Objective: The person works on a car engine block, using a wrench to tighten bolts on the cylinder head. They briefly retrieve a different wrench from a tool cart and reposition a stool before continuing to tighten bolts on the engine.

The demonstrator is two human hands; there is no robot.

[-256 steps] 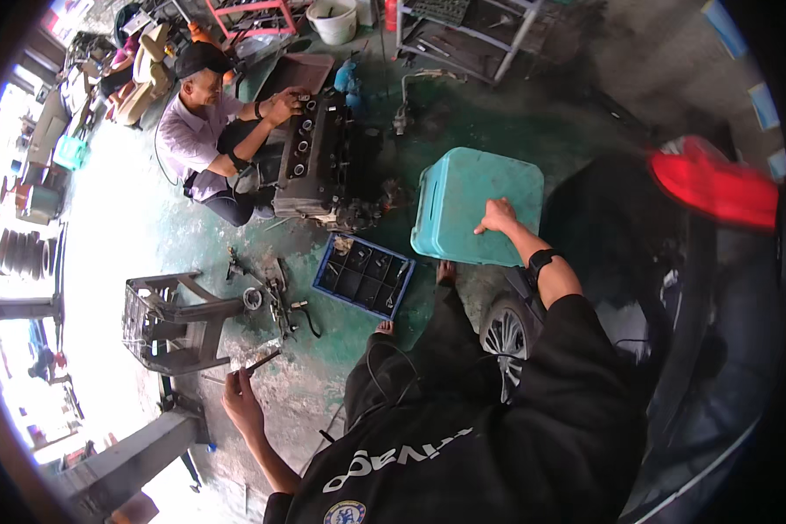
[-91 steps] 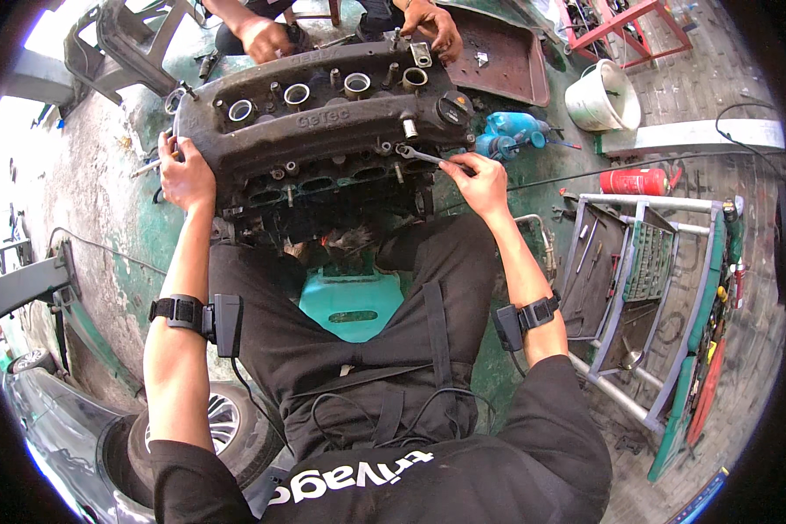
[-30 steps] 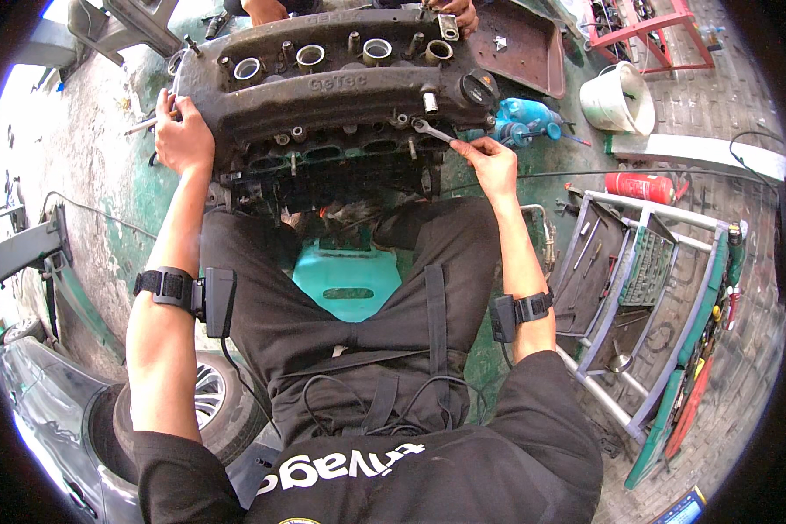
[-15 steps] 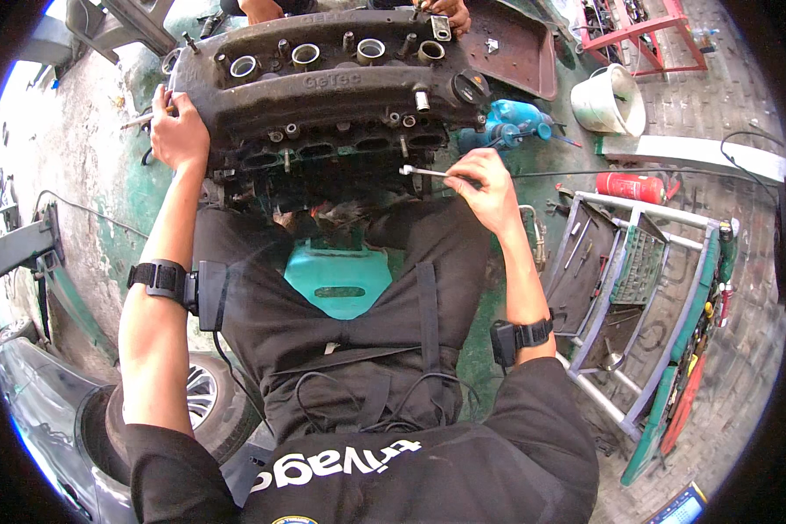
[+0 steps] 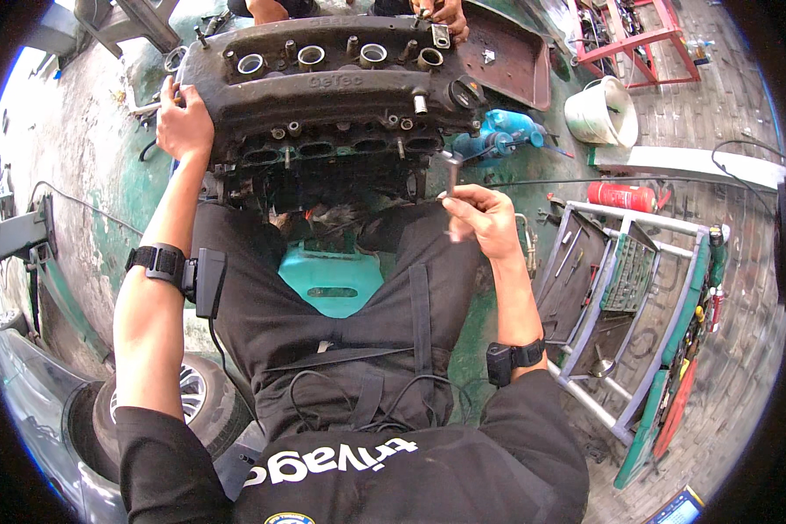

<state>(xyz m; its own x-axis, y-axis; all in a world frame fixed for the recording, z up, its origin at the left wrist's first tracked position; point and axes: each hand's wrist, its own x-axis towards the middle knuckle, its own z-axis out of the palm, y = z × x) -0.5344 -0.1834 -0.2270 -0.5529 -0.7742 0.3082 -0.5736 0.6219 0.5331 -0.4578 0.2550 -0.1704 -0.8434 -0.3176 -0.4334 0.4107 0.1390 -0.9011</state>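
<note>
An engine cylinder head with a dark valve cover (image 5: 341,98) stands in front of my knees. Its top shows a row of round openings, upright studs and a black oil cap (image 5: 465,93) at the right. At the cover's left end is my left hand (image 5: 185,127), fingers curled around something thin that I cannot make out. My right hand (image 5: 485,218) pinches a slim metal tool like a socket wrench (image 5: 453,173), its head pointing up. This hand is in the air, right of the engine's near side and apart from it.
Across the engine, another person's hand (image 5: 445,19) is by a small metal plate (image 5: 441,37). To the right are a brown tray (image 5: 537,77), blue power tool (image 5: 506,131), white bucket (image 5: 589,113), fire extinguisher (image 5: 622,196) and metal rack (image 5: 576,389). A wheel (image 5: 223,410) is at lower left.
My right hand has moved back toward me, and the wrench has turned from pointing left to pointing up. My left hand stays at the cover's left end.
</note>
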